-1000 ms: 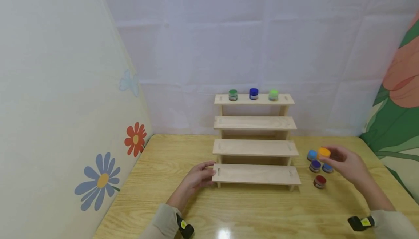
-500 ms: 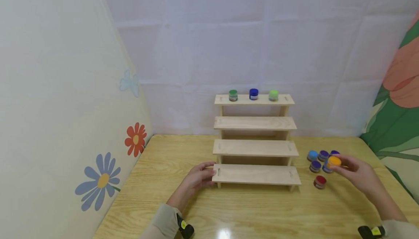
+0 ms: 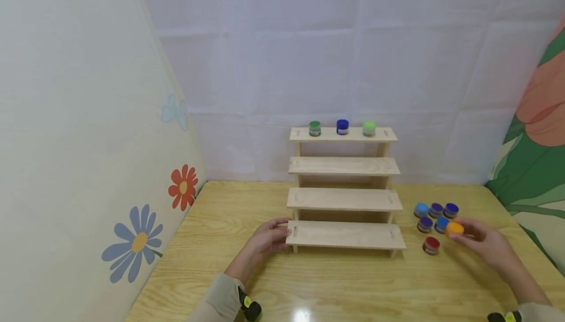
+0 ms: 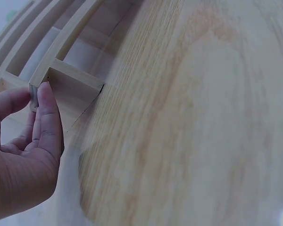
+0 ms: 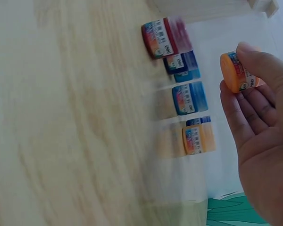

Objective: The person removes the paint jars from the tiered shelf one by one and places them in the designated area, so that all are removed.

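Note:
My right hand (image 3: 487, 248) pinches an orange-lidded paint jar (image 5: 240, 70) between thumb and fingers, tipped on its side in the right wrist view. In the head view this jar lies just right of a blue paint jar (image 3: 442, 224) and a dark red one (image 3: 431, 245). My left hand (image 3: 267, 238) grips the left end of the lowest step of a pale wooden tiered stand (image 3: 344, 235). The left wrist view shows thumb and fingers pinching the corner of that board (image 4: 34, 96). A second orange-yellow jar (image 5: 193, 140) stands on the table, hidden behind my right hand in the head view.
Green (image 3: 315, 128), blue (image 3: 342, 127) and light green (image 3: 369, 128) jars stand on the top step. Right of the stand, light blue (image 3: 421, 210) and purple (image 3: 425, 224) jars sit among others on the wooden table (image 3: 344, 283). A white cloth (image 3: 282, 67) hangs behind.
My right hand has moved right and nearer to me with the orange jar, uncovering blue and purple jars at the back of the group. The left hand stays on the stand.

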The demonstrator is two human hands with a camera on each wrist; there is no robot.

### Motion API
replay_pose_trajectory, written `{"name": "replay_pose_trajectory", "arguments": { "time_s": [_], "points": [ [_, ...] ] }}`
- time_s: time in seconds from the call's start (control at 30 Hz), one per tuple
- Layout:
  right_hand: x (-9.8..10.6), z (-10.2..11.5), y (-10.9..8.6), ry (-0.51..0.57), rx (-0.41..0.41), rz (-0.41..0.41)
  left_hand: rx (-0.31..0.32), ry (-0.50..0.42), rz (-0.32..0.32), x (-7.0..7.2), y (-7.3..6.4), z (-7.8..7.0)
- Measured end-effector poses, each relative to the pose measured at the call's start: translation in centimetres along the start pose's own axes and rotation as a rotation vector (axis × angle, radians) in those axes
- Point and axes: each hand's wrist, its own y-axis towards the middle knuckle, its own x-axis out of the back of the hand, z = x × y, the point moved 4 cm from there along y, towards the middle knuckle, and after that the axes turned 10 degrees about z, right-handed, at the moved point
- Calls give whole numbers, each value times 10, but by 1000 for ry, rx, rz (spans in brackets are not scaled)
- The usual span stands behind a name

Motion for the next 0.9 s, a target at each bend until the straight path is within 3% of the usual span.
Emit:
{"name": "replay_pose_trajectory", "arguments": {
  "time_s": [0.5,0.9],
  "points": [
    [-11,-20,8,-105,-17,59,0,-9,14,1,1,-1],
    [-16,-23,11,-106,-48,67,7,0,5,0,1,1]
  ]
}}
